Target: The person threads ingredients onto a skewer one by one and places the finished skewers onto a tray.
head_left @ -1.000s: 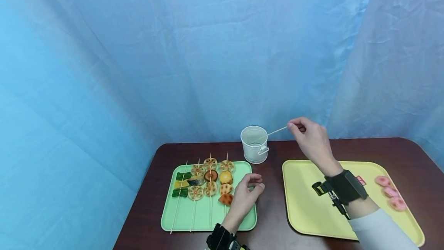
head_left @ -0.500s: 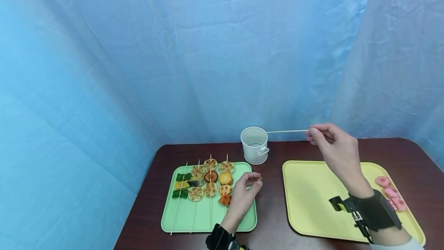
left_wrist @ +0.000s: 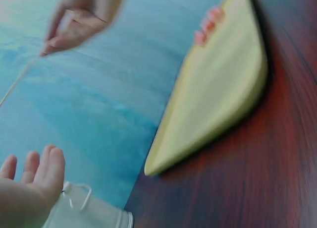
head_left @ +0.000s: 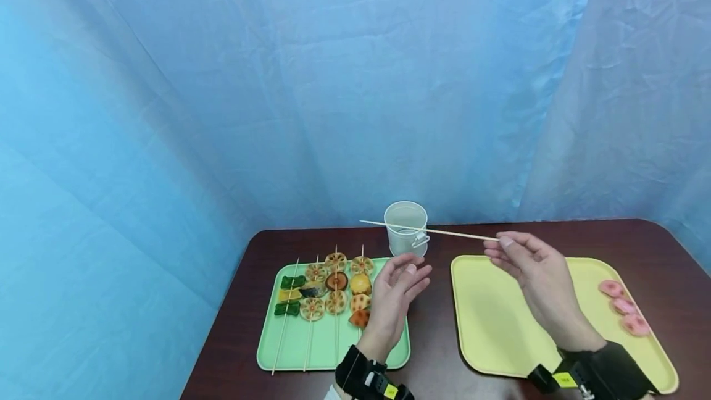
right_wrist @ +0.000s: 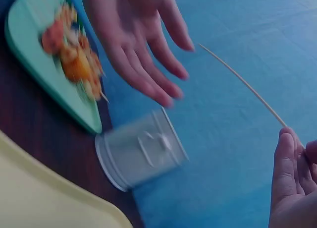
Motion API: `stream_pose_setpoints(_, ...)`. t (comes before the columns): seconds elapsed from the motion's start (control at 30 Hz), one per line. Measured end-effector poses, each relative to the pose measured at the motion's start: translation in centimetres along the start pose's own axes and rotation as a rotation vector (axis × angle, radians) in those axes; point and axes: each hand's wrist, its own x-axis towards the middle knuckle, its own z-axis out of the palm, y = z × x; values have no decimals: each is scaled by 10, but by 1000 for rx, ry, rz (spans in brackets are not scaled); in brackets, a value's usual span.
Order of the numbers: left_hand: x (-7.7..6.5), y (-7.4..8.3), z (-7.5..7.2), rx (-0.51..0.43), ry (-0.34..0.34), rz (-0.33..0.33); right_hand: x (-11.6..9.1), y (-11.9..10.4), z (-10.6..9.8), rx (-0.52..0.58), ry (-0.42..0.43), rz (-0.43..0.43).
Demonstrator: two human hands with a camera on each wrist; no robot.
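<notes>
My right hand (head_left: 541,286) pinches one end of a thin wooden skewer (head_left: 444,233), which is bare and points left across the front of a small white bucket (head_left: 404,242) in the head view. The skewer's pointed free end shows in the right wrist view, near the fingertips of my left hand (right_wrist: 143,44). That left hand is raised over the right side of the green tray (head_left: 266,344), fingers loosely spread and holding nothing. On the green tray lie several skewers of toy food, among them lotus root slices (head_left: 313,308) and green pieces (head_left: 287,308).
To the right, a yellow tray (head_left: 489,326) carries pink round slices (head_left: 624,306) in a row along its right side. Both trays and the bucket stand on a dark brown table (head_left: 433,326). Blue cloth (head_left: 355,91) hangs behind the table.
My right hand has drawn the skewer out of the bucket, moving right and then down toward me. My left hand has risen slightly and its fingers have spread.
</notes>
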Motion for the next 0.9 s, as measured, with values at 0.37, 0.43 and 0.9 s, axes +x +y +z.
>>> stream_pose_setpoints(0.37,7,1,14,-336,-12,-34,-13,30,14,233,-14,256)
stream_pose_setpoints(0.43,7,-2,16,-363,-12,-28,-13,35,19,228,-9,302)
stream_pose_setpoints(0.9,9,-8,23,-370,92,41,-15,51,37,229,11,411)
